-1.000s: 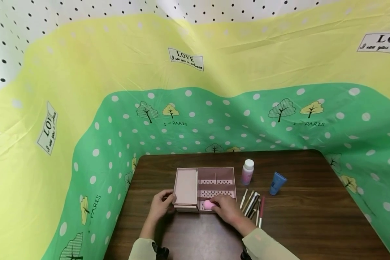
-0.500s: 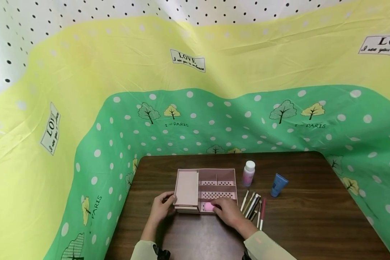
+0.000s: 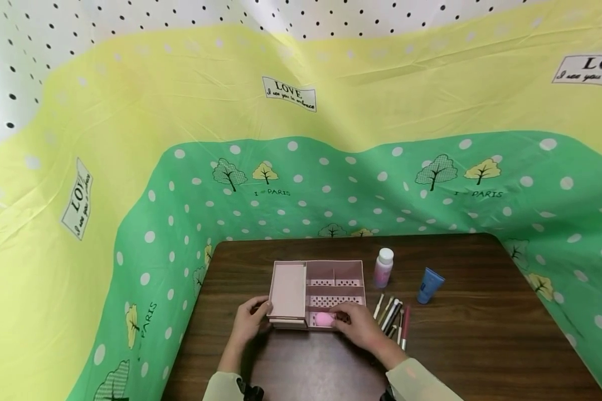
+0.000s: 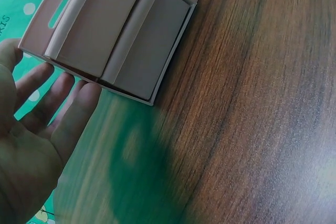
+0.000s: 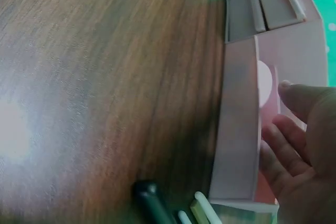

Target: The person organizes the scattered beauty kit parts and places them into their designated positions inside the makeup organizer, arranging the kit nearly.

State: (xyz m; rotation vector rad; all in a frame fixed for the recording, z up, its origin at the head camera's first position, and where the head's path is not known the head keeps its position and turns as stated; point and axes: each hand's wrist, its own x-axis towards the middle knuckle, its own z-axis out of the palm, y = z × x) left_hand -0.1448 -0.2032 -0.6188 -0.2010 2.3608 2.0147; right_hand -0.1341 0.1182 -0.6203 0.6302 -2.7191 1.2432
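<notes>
A pink desk organizer (image 3: 287, 289) stands on the table, with a flat-topped drawer section on the left and compartments on the right. My left hand (image 3: 249, 318) rests fingertips against its left side; in the left wrist view those fingers (image 4: 79, 116) are fairly straight, below the two drawer fronts (image 4: 102, 24). A rounded pink thing (image 3: 324, 319), like a makeup sponge, lies in the front right compartment. Beside it, my right hand (image 3: 358, 326) reaches into that compartment. The right wrist view has a gap between the thumb (image 5: 299, 98) and the pink thing (image 5: 264, 83), fingers loosely bent.
Right of the organizer stands a white-capped bottle (image 3: 383, 268). Farther right is a blue tube (image 3: 430, 285). Several slim makeup brushes and pens (image 3: 392, 316) lie by my right wrist. A green and yellow printed curtain (image 3: 301, 184) surrounds the dark wooden table (image 3: 481, 312).
My right hand has let go of the pink thing and drawn slightly to the right. The pink thing stays in the front compartment. My left hand keeps its place at the organizer's side.
</notes>
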